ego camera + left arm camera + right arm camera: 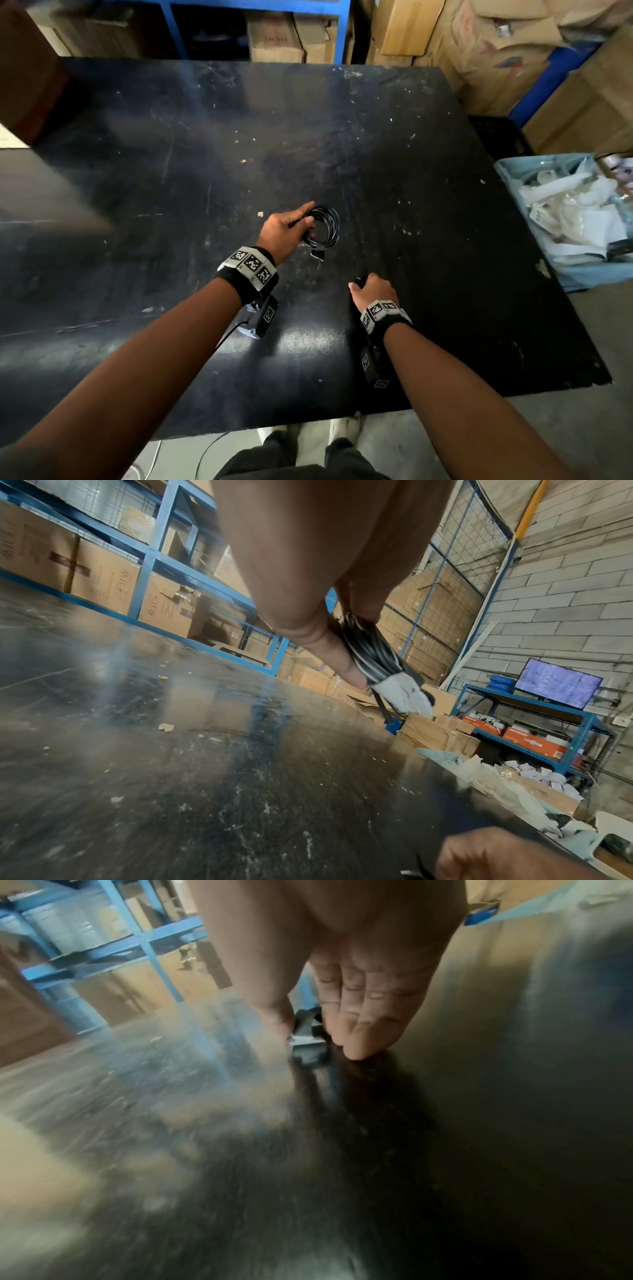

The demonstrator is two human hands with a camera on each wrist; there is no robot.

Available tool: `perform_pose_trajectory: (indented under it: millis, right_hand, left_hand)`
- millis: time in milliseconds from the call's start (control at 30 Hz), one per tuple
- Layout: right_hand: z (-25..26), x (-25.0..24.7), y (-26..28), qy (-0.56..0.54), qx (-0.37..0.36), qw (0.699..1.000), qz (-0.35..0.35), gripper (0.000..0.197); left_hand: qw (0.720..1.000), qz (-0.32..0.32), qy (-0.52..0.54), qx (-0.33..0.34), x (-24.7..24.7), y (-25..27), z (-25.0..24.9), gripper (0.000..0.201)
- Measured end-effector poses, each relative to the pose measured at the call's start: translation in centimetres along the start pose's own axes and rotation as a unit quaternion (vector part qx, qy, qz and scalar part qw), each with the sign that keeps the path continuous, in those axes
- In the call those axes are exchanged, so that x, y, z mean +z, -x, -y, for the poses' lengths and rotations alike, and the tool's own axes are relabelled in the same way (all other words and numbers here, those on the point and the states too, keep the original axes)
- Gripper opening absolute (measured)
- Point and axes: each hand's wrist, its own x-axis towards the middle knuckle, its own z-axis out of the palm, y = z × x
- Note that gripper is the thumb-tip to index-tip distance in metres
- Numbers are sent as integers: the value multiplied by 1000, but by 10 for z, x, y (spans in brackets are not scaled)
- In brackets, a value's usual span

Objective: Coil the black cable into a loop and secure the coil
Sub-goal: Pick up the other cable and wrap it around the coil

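Forearms nearest the head camera, both with black wristbands carrying tag markers. Our right hand sits low over the near-right part of the desk, fingers curled down with the tips at the surface, thumb and forefinger pinching a small dark, grey-edged piece. Right wrist view is too blurred for us to tell what that piece is.

Our left hand is further out, around the middle of the desk, gripping the black cable on the coil's left side. Fingers are wrapped round the bundle, thumb pointing away along it.

Cable look:
- glossy black, thin, wound into several turns forming a compact, roughly round loop
- strands lie tight and parallel where we hold them, with pale highlights along them
- left wrist view shows a pale grey wrap or tab round the strands just past the thumb tip
- a short end with a small connector sticks out at the near edge of the coil

We can't tell whether the coil touches the desk or hangs just above it.

Desk top is black, scratched, with pale flecks. Blue bin of white plastic scraps sits beside the right edge; cardboard boxes and blue racking stand beyond the far edge.
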Motion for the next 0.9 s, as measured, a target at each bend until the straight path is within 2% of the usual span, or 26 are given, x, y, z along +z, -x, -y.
perform_pose_trajectory:
  millis: [167,267,367,467,600,767,900]
  right_hand:
    - [0,2,-5,-68,-30,997,-11,24]
    - [5,-4,-4,-100,-54,993,-23,23]
    - [22,-19,-5,-145,-94,983,-63,24]
    - [48,-44,-5,-199,-125,968,-91,27]
    - [86,-86,-2,-249,-176,943,-133,29]
    - [129,-129,11,-292,-261,902,-181,21]
    - [150,-148,21,-296,-334,880,-163,18]
  left_hand:
    - [1000,1,-7,1,-9,3,6,39]
    - [1000,-3,-12,-5,-12,3,7,38]
    - [1000,-15,-12,-10,-13,4,1,38]
    - [999,-42,-6,-16,-16,2,-5,38]
    - [995,-84,-52,3,-23,-4,-20,37]
    - [987,-131,-94,20,-33,-12,-46,43]
    - [974,-189,-114,57,-36,-14,-74,32]
